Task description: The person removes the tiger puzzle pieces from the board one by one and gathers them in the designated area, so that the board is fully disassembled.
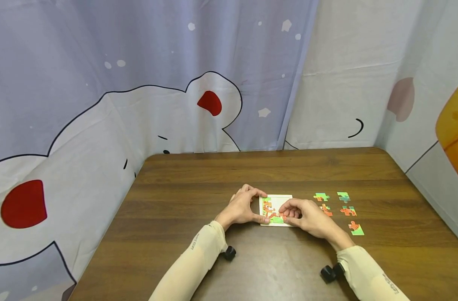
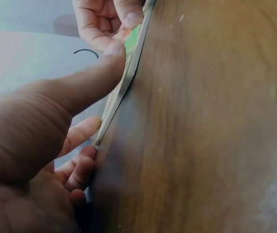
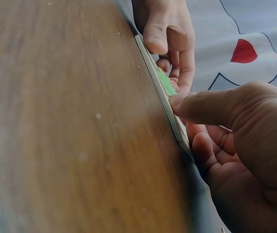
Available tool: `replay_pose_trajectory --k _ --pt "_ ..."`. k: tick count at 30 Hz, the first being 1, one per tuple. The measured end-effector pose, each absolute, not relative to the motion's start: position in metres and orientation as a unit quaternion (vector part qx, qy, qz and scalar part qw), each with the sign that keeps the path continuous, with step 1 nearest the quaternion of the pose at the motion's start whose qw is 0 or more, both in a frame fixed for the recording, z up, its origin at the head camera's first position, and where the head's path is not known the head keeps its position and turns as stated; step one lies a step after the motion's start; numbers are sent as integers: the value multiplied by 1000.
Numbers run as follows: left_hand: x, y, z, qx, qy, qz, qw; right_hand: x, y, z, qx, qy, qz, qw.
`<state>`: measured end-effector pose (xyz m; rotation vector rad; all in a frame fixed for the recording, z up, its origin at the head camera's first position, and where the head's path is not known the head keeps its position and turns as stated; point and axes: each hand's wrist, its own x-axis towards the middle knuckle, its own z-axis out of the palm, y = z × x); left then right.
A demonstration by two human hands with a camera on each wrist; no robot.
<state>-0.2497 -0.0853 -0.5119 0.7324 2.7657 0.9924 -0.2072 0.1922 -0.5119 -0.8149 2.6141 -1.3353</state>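
A white-bordered jigsaw puzzle tray (image 1: 275, 195) lies flat on the wooden table, with orange and green pieces fitted along its left and lower sides. Its upper right part is bare white. My left hand (image 1: 242, 207) holds the tray at its left side, thumb at the lower edge and index finger at the upper corner. Over the tray's right part, my right hand (image 1: 308, 216) has its thumb and fingers close together at an orange-and-green puzzle piece (image 3: 166, 83) near the lower edge. The fingers partly cover that piece, so its full outline is hidden.
Several loose puzzle pieces lie right of the tray, among them a green-topped one (image 1: 321, 196), a green and teal one (image 1: 343, 197) and an orange and green one (image 1: 356, 228). A patterned curtain (image 1: 266, 75) hangs behind the table (image 1: 183, 184).
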Motion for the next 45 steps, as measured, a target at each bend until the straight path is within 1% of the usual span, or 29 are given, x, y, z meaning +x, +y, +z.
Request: replay_pose_trajectory --k 6,12,25,30,34,45 --pt "-247 -86 -506 241 914 319 72 -208 192 -512 -261 851 -452 56" --pt "-248 -85 -506 241 914 317 72 -208 195 -511 -257 842 -469 65" --pt "-247 -84 -507 242 915 315 69 -208 206 -502 -230 828 -507 63" --pt "-246 -84 -509 240 915 317 70 -206 215 -495 -224 824 -518 49" --pt "-246 -84 -509 238 915 319 71 -206 227 -488 -227 821 -524 27" --pt "-245 -87 -507 236 911 329 77 -191 286 -461 -179 844 -506 -14"
